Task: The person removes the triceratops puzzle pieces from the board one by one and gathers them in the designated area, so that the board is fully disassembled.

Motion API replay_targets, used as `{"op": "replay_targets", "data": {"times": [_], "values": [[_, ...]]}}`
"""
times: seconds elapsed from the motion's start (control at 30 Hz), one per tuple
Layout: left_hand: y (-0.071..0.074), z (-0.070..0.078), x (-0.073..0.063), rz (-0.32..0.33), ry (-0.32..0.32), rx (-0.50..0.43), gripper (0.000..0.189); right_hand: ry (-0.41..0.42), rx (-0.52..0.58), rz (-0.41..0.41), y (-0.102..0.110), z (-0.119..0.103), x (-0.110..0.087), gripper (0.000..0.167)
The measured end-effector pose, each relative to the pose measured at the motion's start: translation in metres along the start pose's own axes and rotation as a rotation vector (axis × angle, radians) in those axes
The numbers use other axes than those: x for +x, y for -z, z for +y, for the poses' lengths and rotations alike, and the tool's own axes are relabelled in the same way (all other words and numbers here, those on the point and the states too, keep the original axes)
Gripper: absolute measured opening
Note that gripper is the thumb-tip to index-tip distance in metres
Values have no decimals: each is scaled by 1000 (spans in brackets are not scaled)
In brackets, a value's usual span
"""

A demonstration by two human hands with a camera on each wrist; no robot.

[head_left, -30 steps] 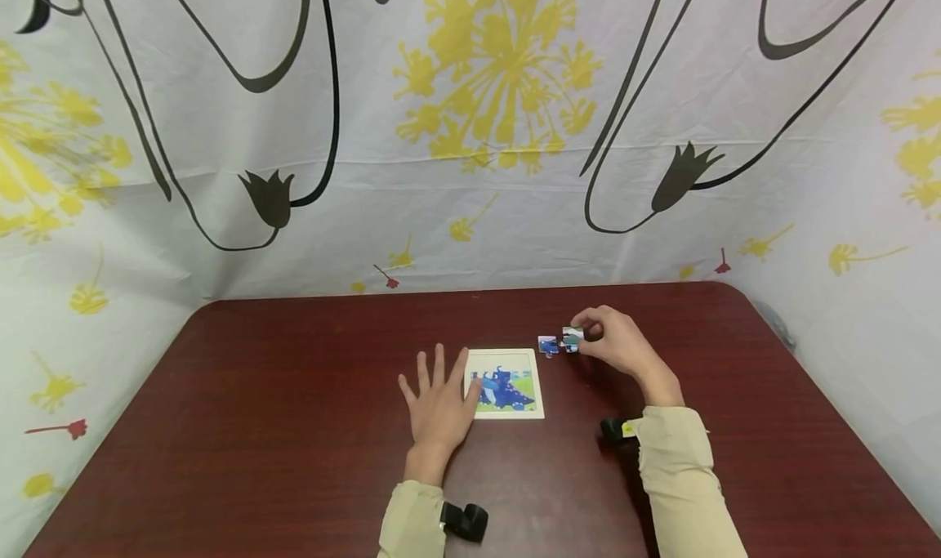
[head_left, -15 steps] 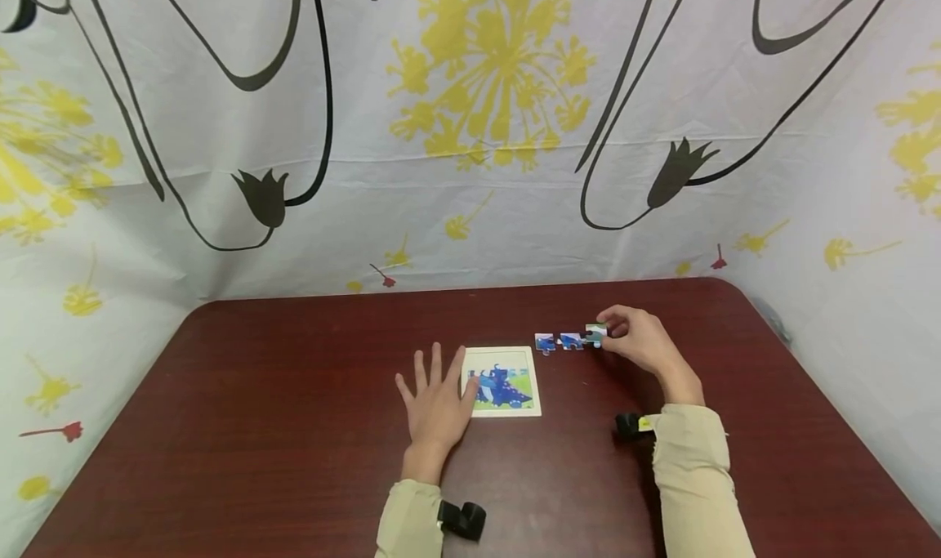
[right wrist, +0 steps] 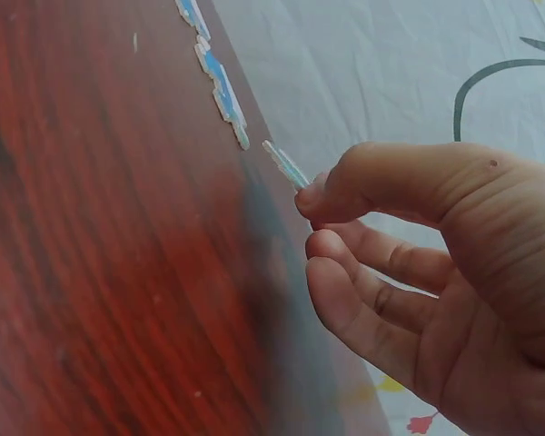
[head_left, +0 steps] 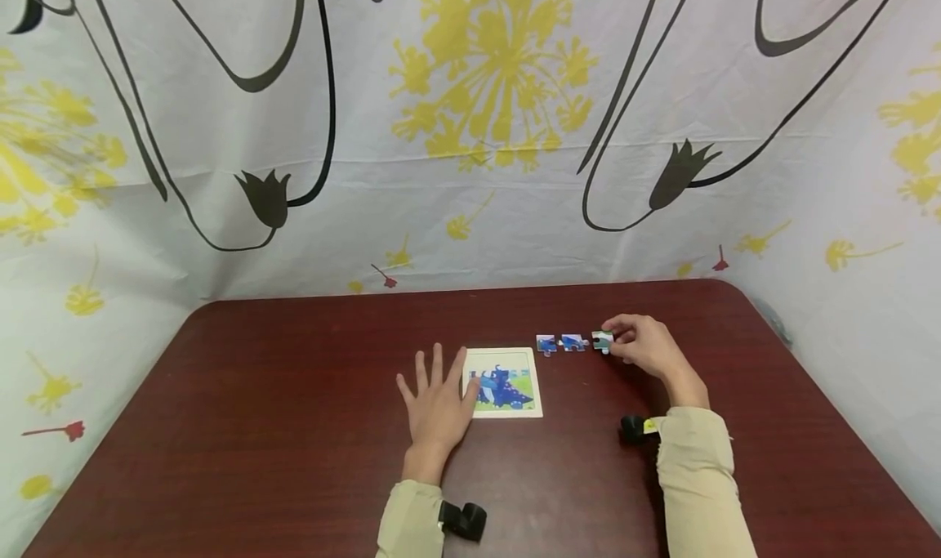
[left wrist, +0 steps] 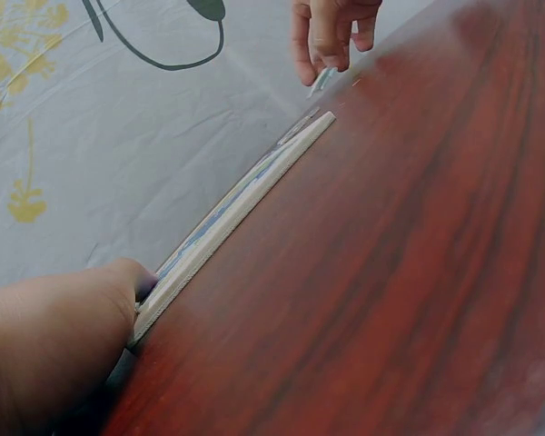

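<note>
My right hand [head_left: 650, 352] pinches a small jigsaw piece [head_left: 602, 341], green and white, between thumb and fingertips; the right wrist view shows this piece [right wrist: 286, 165] tilted at the fingertips, close over the table. To its left, two blue-and-white jigsaw pieces [head_left: 573, 342] lie in a row. My left hand [head_left: 437, 411] lies with fingers spread straight at the left side of a cream-framed puzzle board [head_left: 507, 414], its thumb over the frame. A blue dinosaur picture fills part of that board. From the left wrist, the board [left wrist: 245, 218] appears edge-on and flat on the table.
The dark red wooden table [head_left: 294, 427] carries all of this. Behind it and along both sides hangs a white cloth [head_left: 456, 256] with yellow and dark flower prints. Black wrist cameras [head_left: 465, 522] are strapped over the beige sleeves.
My right hand has moved right with its jigsaw piece and come down toward the table, leaving the middle piece uncovered in the row. My left hand stays at the board.
</note>
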State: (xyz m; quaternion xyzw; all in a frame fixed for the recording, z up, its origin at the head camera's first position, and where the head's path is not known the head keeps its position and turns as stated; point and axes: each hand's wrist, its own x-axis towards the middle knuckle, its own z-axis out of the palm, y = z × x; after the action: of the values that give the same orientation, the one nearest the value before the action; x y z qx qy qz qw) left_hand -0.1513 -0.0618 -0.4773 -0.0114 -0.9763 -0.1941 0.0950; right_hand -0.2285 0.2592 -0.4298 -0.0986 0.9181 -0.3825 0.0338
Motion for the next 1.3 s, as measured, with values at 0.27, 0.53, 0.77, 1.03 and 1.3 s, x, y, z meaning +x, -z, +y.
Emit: {"op": "replay_targets", "data": {"times": [0.27,0.53,0.77,1.03,1.3], "values": [[0,0,0,-1,2,-5,58,-1,-3,3,-2,2,1,30],[0,-1,-1,-1,4,-7,58,-20,-1,-8,-6,2,2,30],[-2,-1,0,-2,2,-4,58,-5,-35,-15,-8,4,3,28],[0,0,0,-1,5,1,58,-6,-62,-6,-10,5,4,27],[0,-1,0,2,2,2,59,81,-70,113,-7,-3,5,38]]}}
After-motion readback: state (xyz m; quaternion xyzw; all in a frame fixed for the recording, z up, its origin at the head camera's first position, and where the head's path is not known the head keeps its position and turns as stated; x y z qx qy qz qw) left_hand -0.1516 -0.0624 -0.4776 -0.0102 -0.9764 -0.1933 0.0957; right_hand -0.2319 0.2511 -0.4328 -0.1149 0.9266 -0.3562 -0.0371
